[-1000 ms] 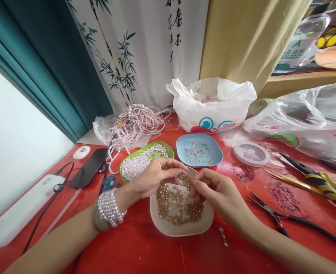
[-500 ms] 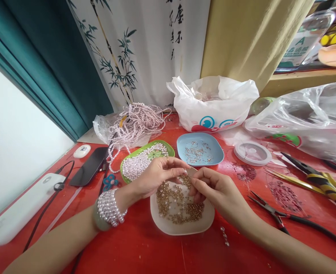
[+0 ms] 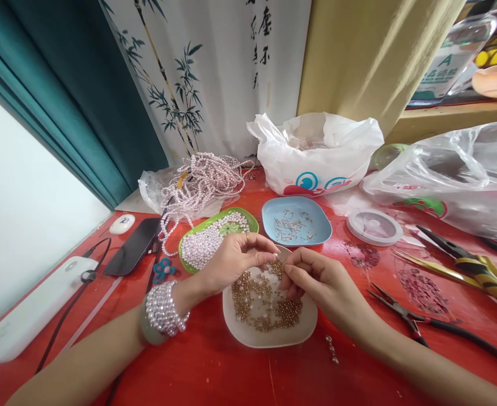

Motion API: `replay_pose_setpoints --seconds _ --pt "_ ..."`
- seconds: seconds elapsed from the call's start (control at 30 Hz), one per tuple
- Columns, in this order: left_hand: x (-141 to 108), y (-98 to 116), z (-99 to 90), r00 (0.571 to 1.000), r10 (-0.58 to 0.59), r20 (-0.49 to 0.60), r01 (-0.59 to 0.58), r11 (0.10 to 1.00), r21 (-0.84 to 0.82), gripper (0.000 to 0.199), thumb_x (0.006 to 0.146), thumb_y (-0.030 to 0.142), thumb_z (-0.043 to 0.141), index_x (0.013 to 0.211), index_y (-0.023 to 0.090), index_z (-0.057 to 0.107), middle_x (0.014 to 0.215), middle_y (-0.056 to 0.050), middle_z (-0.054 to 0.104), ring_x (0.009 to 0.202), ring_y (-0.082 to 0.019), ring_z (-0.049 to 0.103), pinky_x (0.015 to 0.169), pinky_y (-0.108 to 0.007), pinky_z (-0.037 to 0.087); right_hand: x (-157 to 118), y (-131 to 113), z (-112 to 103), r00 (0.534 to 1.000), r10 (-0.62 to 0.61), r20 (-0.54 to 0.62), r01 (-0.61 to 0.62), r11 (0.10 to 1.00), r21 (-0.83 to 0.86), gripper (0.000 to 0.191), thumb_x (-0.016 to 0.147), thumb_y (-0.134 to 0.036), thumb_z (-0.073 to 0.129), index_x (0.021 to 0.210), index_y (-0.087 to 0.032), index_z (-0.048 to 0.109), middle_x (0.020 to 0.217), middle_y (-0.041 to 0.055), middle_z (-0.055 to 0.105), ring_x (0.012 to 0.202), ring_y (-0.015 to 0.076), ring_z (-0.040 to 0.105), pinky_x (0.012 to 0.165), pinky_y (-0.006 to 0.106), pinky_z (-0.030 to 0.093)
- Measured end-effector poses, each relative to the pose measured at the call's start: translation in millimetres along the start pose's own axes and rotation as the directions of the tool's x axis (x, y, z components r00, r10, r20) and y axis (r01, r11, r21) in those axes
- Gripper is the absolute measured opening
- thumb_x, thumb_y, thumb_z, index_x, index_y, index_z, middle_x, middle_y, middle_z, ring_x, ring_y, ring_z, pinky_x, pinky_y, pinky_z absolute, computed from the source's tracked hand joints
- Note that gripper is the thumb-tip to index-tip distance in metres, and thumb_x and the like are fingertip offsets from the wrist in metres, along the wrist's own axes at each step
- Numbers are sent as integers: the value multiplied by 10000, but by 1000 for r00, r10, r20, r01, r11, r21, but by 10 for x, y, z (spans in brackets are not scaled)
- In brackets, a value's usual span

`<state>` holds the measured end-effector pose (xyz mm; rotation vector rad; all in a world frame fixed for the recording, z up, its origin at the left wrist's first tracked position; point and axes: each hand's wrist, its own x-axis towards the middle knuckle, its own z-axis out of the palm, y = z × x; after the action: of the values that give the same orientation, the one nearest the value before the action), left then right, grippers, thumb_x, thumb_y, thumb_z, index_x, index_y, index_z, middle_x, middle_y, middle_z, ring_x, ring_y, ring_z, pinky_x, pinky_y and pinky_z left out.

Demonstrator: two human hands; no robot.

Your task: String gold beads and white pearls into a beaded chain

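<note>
Both hands hover over the back part of a white tray (image 3: 269,337) that holds many small gold beads (image 3: 288,313). My left hand (image 3: 235,256) has thumb and fingertips pinched on a tiny pale bead. Close to its right, my right hand (image 3: 311,273) is closed, thumb against index finger, on something too small to make out. A green tray (image 3: 252,217) of pearl beads (image 3: 200,248) lies behind my left hand. The blue tray (image 3: 322,225), with small metal pins in it, stands behind both hands. A pearl bracelet (image 3: 166,307) wraps my left wrist.
Pearl strands (image 3: 202,180) heap at the back left, near a phone (image 3: 132,248) and a white power bank (image 3: 32,310). Plastic bags (image 3: 316,158) stand behind. Right are a round clear lid (image 3: 374,227), black-handled pliers (image 3: 417,318) and yellow-black pliers (image 3: 485,276). A short beaded piece (image 3: 332,349) lies in front.
My left fingertips have shifted slightly and closed nearer together on the pale bead. My right hand and the trays have hardly moved.
</note>
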<state>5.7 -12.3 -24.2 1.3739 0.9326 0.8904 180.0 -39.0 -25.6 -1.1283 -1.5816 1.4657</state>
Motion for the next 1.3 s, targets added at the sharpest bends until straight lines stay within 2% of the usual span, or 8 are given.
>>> replay_pose_setpoints --seconds 0.3,0.47,0.63,0.8,1.3 --pt "-12 13 11 999 17 28 -16 999 -47 145 672 218 694 773 134 634 719 -7 600 628 -83 534 623 -224 448 -3 -19 -4 1000 -12 10 13 1000 -14 131 795 -170 442 672 -182 484 612 -13 606 515 79 579 504 201 464" --pt "-15 29 17 1000 -9 29 11 999 -46 147 657 220 697 756 134 630 740 -15 610 635 -90 530 629 -235 448 -10 -3 -9 999 -42 21 42 999 6 139 822 -232 459 703 -182 510 630 -5 604 530 85 579 512 211 482" --pt "-19 40 22 999 24 21 -24 999 -38 119 650 194 697 723 140 620 743 -12 620 694 -104 553 675 -237 450 6 15 -9 999 -46 12 46 999 -11 144 836 -267 469 744 -178 534 656 1 608 542 90 584 518 215 482" --pt "-20 28 17 999 25 31 -23 998 -50 108 655 181 694 728 135 628 745 -13 622 681 -98 552 671 -233 447 14 36 -12 998 -58 -22 56 995 -82 147 843 -285 477 785 -180 562 615 -6 595 546 102 582 524 221 475" --pt "-6 16 16 1000 0 19 1 999 -50 103 649 195 694 717 139 640 742 -21 645 694 -113 573 704 -254 447 22 51 -19 999 -41 -17 39 993 -112 170 844 -318 472 777 -188 557 663 16 624 550 115 584 527 234 472"
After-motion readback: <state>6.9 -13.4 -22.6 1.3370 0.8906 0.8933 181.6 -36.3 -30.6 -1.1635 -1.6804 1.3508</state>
